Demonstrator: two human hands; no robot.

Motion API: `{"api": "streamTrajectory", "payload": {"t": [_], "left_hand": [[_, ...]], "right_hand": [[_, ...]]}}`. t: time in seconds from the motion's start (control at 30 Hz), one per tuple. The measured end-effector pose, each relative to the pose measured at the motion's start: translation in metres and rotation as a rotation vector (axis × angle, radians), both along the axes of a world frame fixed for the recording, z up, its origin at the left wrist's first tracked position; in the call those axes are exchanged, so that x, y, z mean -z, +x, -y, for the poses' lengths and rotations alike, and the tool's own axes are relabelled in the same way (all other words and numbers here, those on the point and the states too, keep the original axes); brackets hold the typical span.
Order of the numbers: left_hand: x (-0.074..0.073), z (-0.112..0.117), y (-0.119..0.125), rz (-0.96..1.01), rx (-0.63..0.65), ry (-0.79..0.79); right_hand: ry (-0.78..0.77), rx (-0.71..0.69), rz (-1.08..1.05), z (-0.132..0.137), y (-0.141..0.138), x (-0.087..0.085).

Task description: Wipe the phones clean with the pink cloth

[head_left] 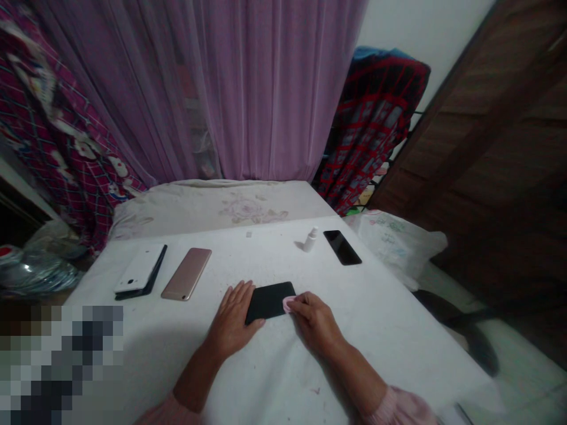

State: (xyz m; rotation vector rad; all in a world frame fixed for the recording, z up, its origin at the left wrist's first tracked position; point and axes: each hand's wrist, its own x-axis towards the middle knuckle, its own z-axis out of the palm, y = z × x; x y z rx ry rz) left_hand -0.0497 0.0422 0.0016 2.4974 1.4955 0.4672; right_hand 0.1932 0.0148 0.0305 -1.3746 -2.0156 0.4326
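Observation:
A black smartphone (268,302) lies face down or screen hidden on the white table cover (283,354), its surface plain black. My left hand (233,316) presses on its left end, with the thumb at the lower edge. My right hand (314,321) pinches a small pink cloth or pad (288,304) against the phone's right end. Farther off lie a white phone on a dark case (139,268), a rose-gold phone (186,274), a second black phone (342,247), and a small white spray bottle (310,239).
A white plastic bag (398,245) sits past the table's right edge, beside a dark wooden door (482,141). Behind the table are a pale bedspread (221,209) and a purple curtain (266,88). Patterned clothes hang on both sides. A pixelated patch covers the lower left.

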Motion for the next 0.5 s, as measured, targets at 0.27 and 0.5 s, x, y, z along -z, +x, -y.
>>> {"api": "streamTrajectory", "payload": {"t": [0.27, 0.5], "left_hand": [[-0.01, 0.0, 0.002, -0.032, -0.011, -0.065], [-0.008, 0.001, 0.002, -0.003, -0.024, -0.048]], "right_hand": [[-0.069, 0.094, 0.084, -0.058, -0.012, -0.004], [-0.006, 0.027, 0.002, -0.011, -0.001, 0.003]]}}
